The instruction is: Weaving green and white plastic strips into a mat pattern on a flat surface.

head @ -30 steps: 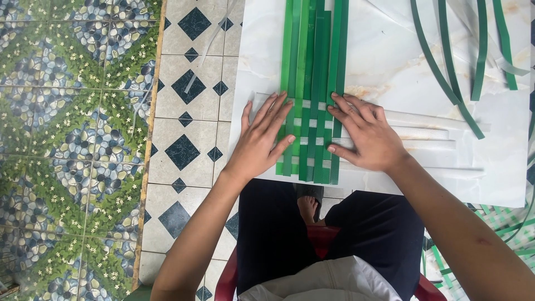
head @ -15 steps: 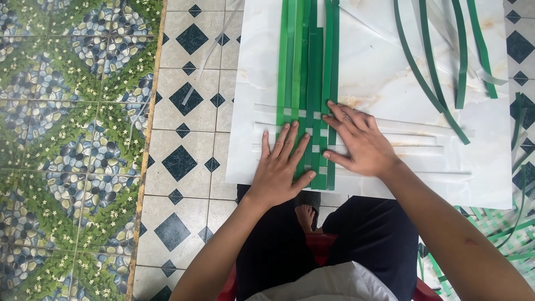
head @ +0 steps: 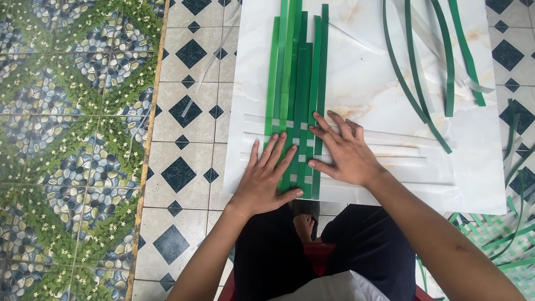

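A bundle of long green strips (head: 298, 78) lies lengthwise on a white marbled board (head: 362, 72), interwoven near its lower end with white crosswise strips (head: 401, 146). My left hand (head: 268, 177) lies flat, fingers spread, on the lower left of the weave. My right hand (head: 343, 150) presses flat on its right side, fingers pointing left over the green strips. Neither hand grips anything.
Loose green strips (head: 429, 72) curve across the board's upper right. A woven green and white mat (head: 496, 239) shows at the lower right. Patterned floor tiles (head: 184, 111) and a pebble-print band (head: 72, 139) lie to the left. My dark-trousered legs and a foot (head: 304, 226) are below.
The view has shifted, so the board sits higher and further right. My left hand slid down and left on the weave; my right hand stays pressed on its right side.
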